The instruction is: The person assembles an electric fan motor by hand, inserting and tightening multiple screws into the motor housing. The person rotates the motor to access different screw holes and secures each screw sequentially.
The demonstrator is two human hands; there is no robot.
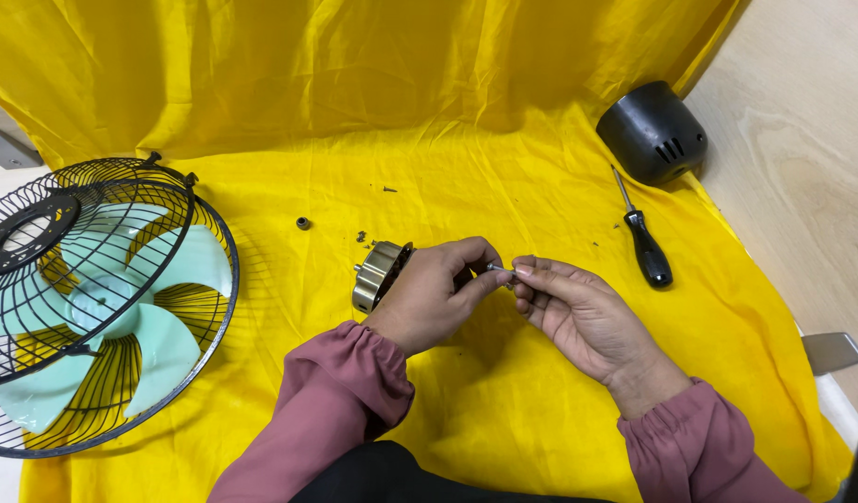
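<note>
You hold a brass-coloured motor (381,275) in your left hand (435,295) just above the yellow cloth (503,391) on the desk (802,140), fingers wrapped round its far side, its round face turned to the left. Your right hand (583,317) meets it at the middle of the frame, thumb and forefinger pressed together on a small metal part (500,268), perhaps a shaft end or a screw; it is too small to tell. The work appears to be mid-strip: the fan guard (84,307) with its pale green blades (140,317) lies well apart at the left, the black housing (653,132) rests at the cloth's far right corner, and a screwdriver (645,242) lies near it, untouched. Loose screws (362,237) and a small ring (303,224) dot the cloth just behind the motor. Judged from this, the small part calls for a steady pinch and a firm hold on the motor.
</note>
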